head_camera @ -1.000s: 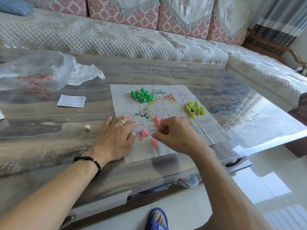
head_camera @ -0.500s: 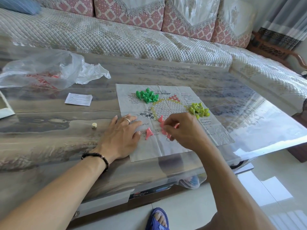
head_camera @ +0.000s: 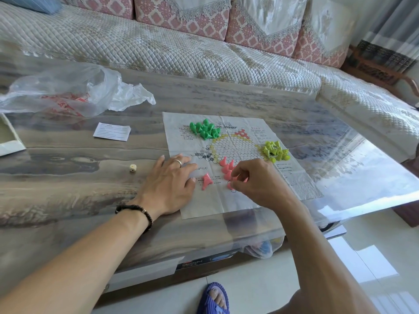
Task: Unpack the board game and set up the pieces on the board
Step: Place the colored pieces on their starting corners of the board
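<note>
A paper game board [head_camera: 240,200] with a hexagon grid lies flat on the table. A heap of green cone pieces [head_camera: 205,129] sits at its far left, and a heap of yellow-green cone pieces [head_camera: 274,151] at its right. Several pink cone pieces [head_camera: 226,166] stand in a row near the board's front point. Two more pink pieces [head_camera: 206,180] lie beside my left hand [head_camera: 170,184], which rests flat on the board's left edge with fingers straight. My right hand [head_camera: 260,180] pinches a pink piece just right of the row.
A cream die [head_camera: 132,167] lies left of my left hand. A small printed slip [head_camera: 112,131], a crumpled clear plastic bag [head_camera: 68,91] and a white box corner [head_camera: 9,139] lie at the far left. A quilted sofa [head_camera: 158,41] runs behind the table.
The row of standing pink pieces has grown toward the front. My right hand took up a pink piece and shifted slightly back to the row. My left hand stays flat.
</note>
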{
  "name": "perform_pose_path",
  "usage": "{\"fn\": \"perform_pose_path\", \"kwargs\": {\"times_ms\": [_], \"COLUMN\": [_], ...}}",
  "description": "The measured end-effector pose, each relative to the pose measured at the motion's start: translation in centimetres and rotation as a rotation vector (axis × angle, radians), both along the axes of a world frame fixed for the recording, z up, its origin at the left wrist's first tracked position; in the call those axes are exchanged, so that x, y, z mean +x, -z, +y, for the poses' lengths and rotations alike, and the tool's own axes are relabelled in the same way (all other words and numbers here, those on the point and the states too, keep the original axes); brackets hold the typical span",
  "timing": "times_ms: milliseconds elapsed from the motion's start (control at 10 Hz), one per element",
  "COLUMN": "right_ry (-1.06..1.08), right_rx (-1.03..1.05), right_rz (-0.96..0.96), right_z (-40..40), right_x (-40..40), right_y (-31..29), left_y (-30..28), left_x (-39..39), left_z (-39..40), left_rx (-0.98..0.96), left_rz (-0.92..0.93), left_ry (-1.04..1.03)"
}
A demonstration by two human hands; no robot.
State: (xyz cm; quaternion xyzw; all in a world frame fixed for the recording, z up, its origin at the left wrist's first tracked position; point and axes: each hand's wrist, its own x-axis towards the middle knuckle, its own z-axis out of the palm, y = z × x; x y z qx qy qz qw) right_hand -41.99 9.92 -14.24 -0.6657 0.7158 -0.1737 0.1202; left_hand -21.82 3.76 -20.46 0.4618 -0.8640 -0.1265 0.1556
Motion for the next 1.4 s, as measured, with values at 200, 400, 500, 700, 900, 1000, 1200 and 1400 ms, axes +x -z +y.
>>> {"fn": "perform_pose_path", "kwargs": {"times_ms": [200, 400, 500, 700, 900, 1000, 1200, 1400], "right_ry": [0.014, 0.028, 0.023, 0.004, -0.221, -0.278, -0.298, -0.212], "right_rx": [-0.015, -0.044, -0.048, -0.111, -0.114, -0.052, -0.049, -0.167], "right_rz": [0.032, 0.044, 0.044, 0.035, 0.201, 0.318, 0.367, 0.263], "right_z": [-0.1, -0.4, -0.4, -0.5, -1.5, -2.0, -2.5, -2.4], "right_x": [0.1, 0.4, 0.3, 0.3, 3.5, 4.5, 4.8, 4.1], "right_y": [0.0, 0.0, 0.2, 0.1, 0.1, 0.4, 0.7, 0.2], "left_y": [0.1, 0.1, 0.0, 0.1, 0.0, -0.1, -0.1, 0.1], "left_x": [0.0, 0.0, 0.0, 0.1, 0.1, 0.1, 0.1, 0.1], "left_z": [0.0, 0.0, 0.0, -0.1, 0.1, 0.1, 0.1, 0.1], "left_rx": [-0.003, -0.005, -0.005, -0.006, -0.007, -0.019, -0.02, -0.036], "left_rz": [-0.004, -0.004, -0.004, -0.002, 0.019, 0.01, 0.01, 0.017], "left_ry": [0.002, 0.002, 0.003, 0.007, 0.012, 0.014, 0.017, 0.018]}}
